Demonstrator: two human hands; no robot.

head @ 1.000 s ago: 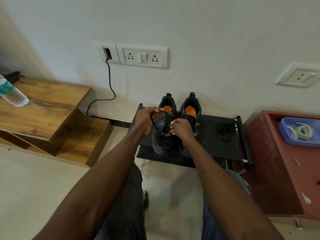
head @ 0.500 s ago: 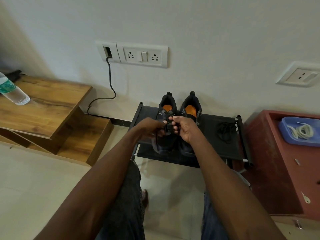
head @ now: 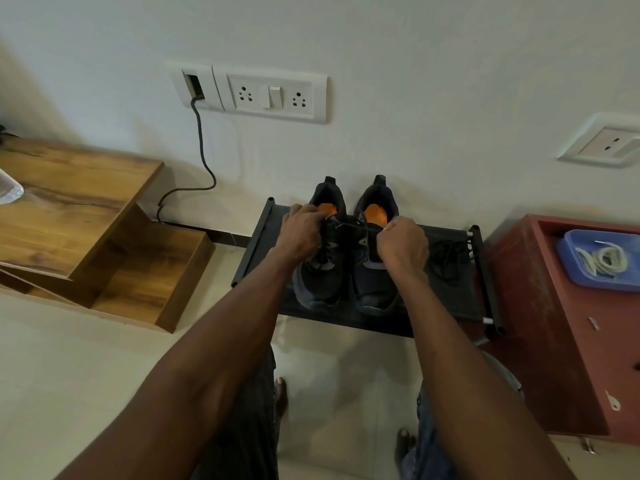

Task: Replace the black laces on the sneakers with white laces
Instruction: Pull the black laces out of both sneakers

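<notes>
Two dark sneakers with orange insoles stand side by side on a black rack (head: pixel 460 306). My left hand (head: pixel 300 233) covers the tongue of the left sneaker (head: pixel 320 282) and pinches one end of its black lace (head: pixel 360 229). My right hand (head: pixel 403 244) sits over the right sneaker (head: pixel 372 289) and pinches the other end, so the lace runs taut between both hands. A loose black lace (head: pixel 448 254) lies in a heap on the rack at the right. White laces (head: pixel 604 259) lie coiled in a blue tray (head: pixel 571 268).
The blue tray rests on a red cabinet (head: pixel 554 341) right of the rack. A stepped wooden table (head: pixel 79 209) stands at left, with a plastic bottle (head: pixel 8 188) at its edge. A black cable (head: pixel 201 161) hangs from the wall sockets (head: pixel 273 95). My knees and feet are below.
Both hands were together over the left sneaker half a second ago. They have moved apart, the right one going right, and the black lace is now stretched between them.
</notes>
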